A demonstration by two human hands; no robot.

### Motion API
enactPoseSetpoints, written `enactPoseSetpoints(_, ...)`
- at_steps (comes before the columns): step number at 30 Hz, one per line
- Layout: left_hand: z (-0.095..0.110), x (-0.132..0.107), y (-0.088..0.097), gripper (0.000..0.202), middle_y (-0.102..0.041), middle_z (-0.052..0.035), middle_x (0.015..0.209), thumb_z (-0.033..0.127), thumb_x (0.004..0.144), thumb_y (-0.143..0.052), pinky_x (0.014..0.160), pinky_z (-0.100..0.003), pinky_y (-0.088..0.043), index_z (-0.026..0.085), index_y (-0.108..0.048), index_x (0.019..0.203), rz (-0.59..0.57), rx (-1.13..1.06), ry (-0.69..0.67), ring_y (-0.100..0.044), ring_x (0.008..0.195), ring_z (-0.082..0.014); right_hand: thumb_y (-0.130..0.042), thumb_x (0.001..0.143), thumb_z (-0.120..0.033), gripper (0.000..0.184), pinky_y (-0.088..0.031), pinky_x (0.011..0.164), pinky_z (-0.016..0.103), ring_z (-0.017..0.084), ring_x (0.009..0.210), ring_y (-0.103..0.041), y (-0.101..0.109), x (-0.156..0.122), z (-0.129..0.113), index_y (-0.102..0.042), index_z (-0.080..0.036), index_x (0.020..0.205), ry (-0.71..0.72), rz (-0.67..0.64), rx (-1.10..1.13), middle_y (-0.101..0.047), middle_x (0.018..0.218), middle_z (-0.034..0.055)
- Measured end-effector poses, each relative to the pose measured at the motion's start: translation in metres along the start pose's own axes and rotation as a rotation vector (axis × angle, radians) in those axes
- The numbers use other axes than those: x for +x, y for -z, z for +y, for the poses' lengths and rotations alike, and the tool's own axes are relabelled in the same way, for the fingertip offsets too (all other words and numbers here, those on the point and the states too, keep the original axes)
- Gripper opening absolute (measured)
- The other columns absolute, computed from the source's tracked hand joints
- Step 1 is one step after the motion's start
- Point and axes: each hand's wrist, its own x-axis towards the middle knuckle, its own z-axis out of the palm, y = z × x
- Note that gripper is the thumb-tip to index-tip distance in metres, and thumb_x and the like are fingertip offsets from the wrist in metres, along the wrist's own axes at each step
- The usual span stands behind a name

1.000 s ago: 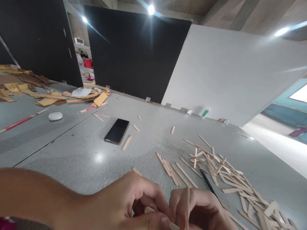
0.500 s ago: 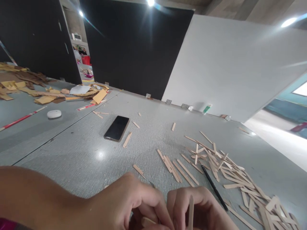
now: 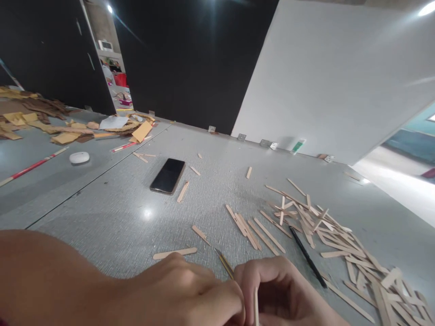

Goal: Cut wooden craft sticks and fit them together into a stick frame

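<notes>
Both hands sit at the bottom edge, close together over the grey table (image 3: pixel 112 217). My left hand (image 3: pixel 183 294) is curled shut, knuckles up; what it holds is hidden. My right hand (image 3: pixel 285 294) is curled round a thin wooden stick (image 3: pixel 255 305) that stands upright between its fingers. A cutter blade (image 3: pixel 223 261) pokes out between the two hands, pointing away and to the left; I cannot tell which hand grips it. A loose stick (image 3: pixel 175 253) lies just beyond my left hand.
A heap of several wooden sticks (image 3: pixel 326 235) spreads to the right, with a black pen (image 3: pixel 307 257) beside it. A black phone (image 3: pixel 167 175) lies further out. A white case (image 3: pixel 79 157), a red-white strip (image 3: pixel 32 167) and cardboard scraps (image 3: pixel 68 131) lie at the left.
The view has tipped down a little. My hands have sunk toward the bottom edge. The cutter blade and the loose stick beyond my left hand have come into sight.
</notes>
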Motion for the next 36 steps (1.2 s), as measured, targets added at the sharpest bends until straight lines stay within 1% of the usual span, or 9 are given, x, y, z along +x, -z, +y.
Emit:
enactPoseSetpoints(4,0.0,0.0,0.002,0.004,-0.075,-0.0005,0.089,0.018,0.095,-0.069,0.077,-0.024,-0.05,0.02,-0.07,0.098,0.106,-0.019,-0.072,-0.069,0.081,-0.0159,-0.091,0.079,-0.015,0.02,-0.042,0.059,0.012,0.006,0.066,-0.056,0.003,0.0,-0.001,-0.073,-0.012,0.089,-0.021,0.011,0.002,-0.068,0.077,0.0018)
enactPoseSetpoints(7,0.002,0.001,0.005,0.012,-0.077,-0.0018,0.086,0.015,0.099,-0.061,0.074,-0.022,-0.05,0.019,-0.073,0.097,0.171,-0.128,-0.081,-0.069,0.077,-0.0148,-0.089,0.081,-0.017,0.019,-0.043,0.058,0.013,0.006,0.066,-0.058,0.007,0.0,-0.001,-0.072,-0.011,0.086,-0.031,0.032,-0.039,-0.068,0.076,0.0026)
enactPoseSetpoints(10,0.005,0.001,0.007,0.016,-0.075,-0.0012,0.074,0.015,0.097,-0.061,0.057,-0.018,-0.046,0.016,-0.077,0.097,0.143,-0.252,-0.066,-0.06,0.057,-0.01,-0.089,0.082,-0.02,0.019,-0.04,0.046,0.011,0.004,0.053,-0.056,0.009,0.002,0.001,-0.073,-0.012,0.087,-0.022,0.015,-0.047,-0.068,0.071,0.0012)
enactPoseSetpoints(12,0.007,0.0,0.007,0.015,-0.072,0.0008,0.068,0.018,0.095,-0.064,0.048,-0.016,-0.041,0.016,-0.079,0.097,0.137,-0.334,0.017,-0.051,0.048,-0.0074,-0.091,0.079,-0.022,0.02,-0.039,0.042,0.011,0.005,0.049,-0.058,0.009,0.005,0.002,-0.074,-0.011,0.086,-0.026,0.002,-0.058,-0.068,0.066,0.0004)
enactPoseSetpoints(15,0.008,-0.001,0.005,0.014,-0.072,0.0006,0.071,0.023,0.094,-0.066,0.05,-0.016,-0.043,0.018,-0.079,0.095,0.126,-0.397,0.206,-0.054,0.056,-0.0095,-0.092,0.078,-0.021,0.021,-0.04,0.041,0.01,0.005,0.049,-0.06,0.011,0.007,0.004,-0.075,-0.009,0.085,-0.065,0.02,-0.083,-0.07,0.068,0.0015)
enactPoseSetpoints(18,0.009,-0.002,0.004,0.016,-0.071,-0.0012,0.073,0.029,0.094,-0.066,0.055,-0.019,-0.046,0.017,-0.077,0.09,0.056,-0.419,0.29,-0.059,0.065,-0.0133,-0.091,0.078,-0.021,0.022,-0.04,0.044,0.01,0.004,0.051,-0.06,0.013,0.006,0.008,-0.075,-0.01,0.087,-0.115,0.046,-0.122,-0.072,0.073,0.0033)
enactPoseSetpoints(23,0.009,-0.001,0.001,0.015,-0.071,-0.001,0.075,0.029,0.095,-0.066,0.06,-0.022,-0.047,0.018,-0.075,0.091,0.051,-0.452,0.248,-0.06,0.064,-0.0137,-0.091,0.077,-0.031,0.029,-0.037,0.044,0.013,0.003,0.048,-0.047,0.016,0.006,0.01,-0.075,-0.009,0.087,-0.217,0.04,-0.133,-0.064,0.065,-0.0005)
enactPoseSetpoints(29,0.009,-0.005,-0.003,0.019,-0.069,-0.0027,0.077,0.035,0.096,-0.067,0.058,-0.021,-0.048,0.021,-0.077,0.089,0.123,-0.602,0.213,-0.061,0.069,-0.0157,-0.093,0.065,-0.02,0.025,-0.031,0.037,0.012,0.002,0.042,-0.042,0.011,0.012,0.001,-0.071,-0.009,0.067,-0.256,-0.015,-0.121,-0.057,0.054,-0.0045)
enactPoseSetpoints(36,0.007,-0.002,-0.002,0.009,-0.053,0.0032,0.065,0.02,0.084,-0.07,0.051,-0.018,-0.037,0.016,-0.077,0.087,-0.001,-0.719,0.306,-0.046,0.059,-0.0101,-0.094,0.064,-0.03,0.029,-0.027,0.036,0.012,0.002,0.042,-0.037,0.013,0.01,0.0,-0.074,-0.011,0.072,-0.38,0.034,-0.25,-0.051,0.052,-0.0071)
